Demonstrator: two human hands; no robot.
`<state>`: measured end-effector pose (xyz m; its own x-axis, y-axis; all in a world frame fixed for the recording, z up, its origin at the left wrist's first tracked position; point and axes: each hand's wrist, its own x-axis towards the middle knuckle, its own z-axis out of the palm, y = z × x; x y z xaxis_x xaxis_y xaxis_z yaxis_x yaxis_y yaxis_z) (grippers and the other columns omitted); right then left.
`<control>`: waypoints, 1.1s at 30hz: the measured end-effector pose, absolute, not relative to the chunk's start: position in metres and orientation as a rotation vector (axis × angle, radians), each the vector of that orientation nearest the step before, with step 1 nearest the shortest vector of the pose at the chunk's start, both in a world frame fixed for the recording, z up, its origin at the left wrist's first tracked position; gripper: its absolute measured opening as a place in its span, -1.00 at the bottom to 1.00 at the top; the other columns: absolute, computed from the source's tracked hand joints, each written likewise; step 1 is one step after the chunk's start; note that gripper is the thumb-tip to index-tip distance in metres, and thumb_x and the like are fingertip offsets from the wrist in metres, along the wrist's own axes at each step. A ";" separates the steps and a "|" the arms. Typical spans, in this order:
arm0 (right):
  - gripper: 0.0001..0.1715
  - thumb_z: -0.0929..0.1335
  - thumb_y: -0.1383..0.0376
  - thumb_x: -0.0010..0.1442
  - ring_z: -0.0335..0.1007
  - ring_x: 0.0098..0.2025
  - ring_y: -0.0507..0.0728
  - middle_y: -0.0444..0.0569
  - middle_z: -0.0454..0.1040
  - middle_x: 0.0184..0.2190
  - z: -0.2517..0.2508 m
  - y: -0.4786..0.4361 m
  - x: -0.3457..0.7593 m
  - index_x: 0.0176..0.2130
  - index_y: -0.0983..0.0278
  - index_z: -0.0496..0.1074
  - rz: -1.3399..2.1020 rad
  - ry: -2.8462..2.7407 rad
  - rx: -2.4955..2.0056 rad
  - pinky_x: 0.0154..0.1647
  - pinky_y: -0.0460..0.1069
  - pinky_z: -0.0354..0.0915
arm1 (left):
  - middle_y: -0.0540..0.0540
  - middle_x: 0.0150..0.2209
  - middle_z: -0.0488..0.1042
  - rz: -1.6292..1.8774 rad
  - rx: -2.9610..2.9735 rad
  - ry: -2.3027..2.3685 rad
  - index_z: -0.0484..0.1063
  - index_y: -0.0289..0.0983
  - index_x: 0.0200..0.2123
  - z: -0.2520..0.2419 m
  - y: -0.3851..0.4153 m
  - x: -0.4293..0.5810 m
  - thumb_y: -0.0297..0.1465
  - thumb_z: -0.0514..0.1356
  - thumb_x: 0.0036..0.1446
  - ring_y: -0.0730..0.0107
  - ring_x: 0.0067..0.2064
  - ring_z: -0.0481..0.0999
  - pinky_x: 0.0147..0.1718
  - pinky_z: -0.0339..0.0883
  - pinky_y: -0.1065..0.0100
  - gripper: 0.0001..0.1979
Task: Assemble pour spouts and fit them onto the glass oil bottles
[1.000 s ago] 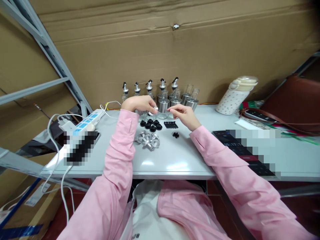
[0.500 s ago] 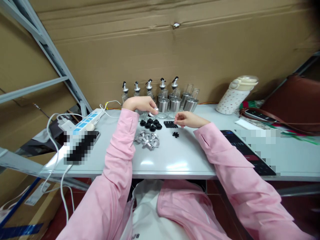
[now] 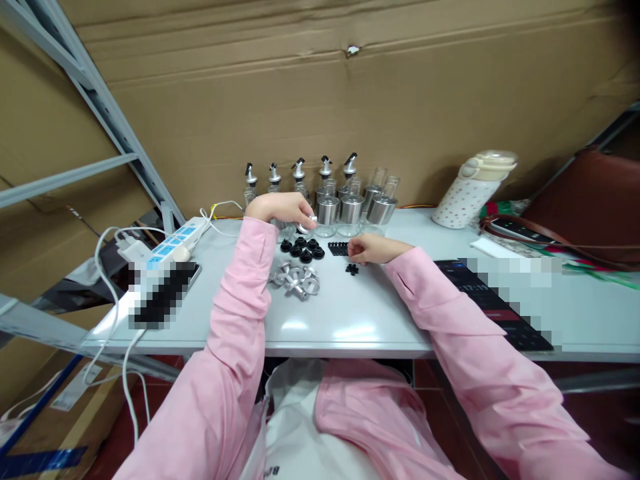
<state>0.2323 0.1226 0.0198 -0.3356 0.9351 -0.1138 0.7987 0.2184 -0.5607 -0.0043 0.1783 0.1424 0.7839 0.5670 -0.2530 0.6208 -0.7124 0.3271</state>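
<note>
My left hand (image 3: 287,208) is closed in a pinch on a small silver metal spout piece (image 3: 313,219), in front of the bottles. My right hand (image 3: 377,249) hovers over the right end of a row of slim black levers (image 3: 338,249), its fingertips pressed together; what they hold, if anything, is hidden. Just below those fingertips lies a small cluster of tiny black pieces (image 3: 352,269). Several black ribbed stoppers (image 3: 305,255) sit below my left hand. Nearer the table's front edge are several silver metal spout pieces (image 3: 296,280) in a loose heap.
Glass bottles topped with pourers (image 3: 299,171) stand at the back, behind metal-clad glass bottles (image 3: 352,209). A power strip (image 3: 176,241) and a phone (image 3: 167,293) lie on the left. To the right are a tablet (image 3: 493,307), a spotted flask (image 3: 473,190) and a brown bag (image 3: 590,207).
My right hand has dropped a little toward the table's front, from the black levers to just above the tiny black pieces. My left hand keeps its place with the silver spout piece.
</note>
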 end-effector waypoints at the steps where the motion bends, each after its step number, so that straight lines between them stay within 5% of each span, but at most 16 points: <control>1: -0.94 0.36 0.39 -0.08 0.28 -0.63 0.00 -0.21 0.39 -0.72 0.020 0.122 0.232 -0.53 0.26 0.36 0.804 -2.241 -1.648 -0.53 -0.09 0.16 | 0.00 -0.40 0.47 -0.188 2.577 0.897 0.51 -0.35 -0.27 0.142 0.178 -0.004 -0.16 0.15 -0.05 0.44 -0.34 0.33 -0.34 0.08 0.44 -0.60; 9: -0.98 0.34 0.35 -0.06 0.27 -0.60 0.01 -0.20 0.40 -0.70 0.021 0.122 0.233 -0.51 0.26 0.40 0.791 -2.266 -1.663 -0.49 -0.09 0.18 | -0.02 -0.39 0.45 -0.202 2.582 0.907 0.51 -0.37 -0.26 0.143 0.176 -0.003 -0.18 0.13 -0.02 0.45 -0.36 0.32 -0.35 0.09 0.43 -0.60; 22: -0.71 0.33 0.15 0.03 0.43 -0.43 0.10 -0.04 0.52 -0.54 0.030 0.117 0.229 -0.40 0.33 0.50 0.935 -2.317 -1.668 -0.31 -0.03 0.29 | -0.01 -0.37 0.48 -0.198 2.604 0.884 0.52 -0.35 -0.24 0.142 0.178 -0.004 -0.16 0.13 -0.02 0.44 -0.35 0.35 -0.37 0.08 0.44 -0.59; 33: -0.43 0.36 -0.13 0.00 0.47 -0.52 0.09 0.03 0.49 -0.59 0.032 0.112 0.222 -0.52 0.34 0.36 1.318 -1.880 -1.768 -0.43 -0.03 0.43 | -0.01 -0.37 0.48 -0.193 2.601 0.889 0.52 -0.35 -0.25 0.143 0.176 -0.004 -0.15 0.13 -0.02 0.44 -0.35 0.34 -0.37 0.08 0.44 -0.59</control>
<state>0.2223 0.1115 0.0321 -0.2372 0.8897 -0.3901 0.6700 -0.1410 -0.7289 -0.0041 0.1759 0.1434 0.7900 0.5603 -0.2489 0.6131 -0.7260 0.3115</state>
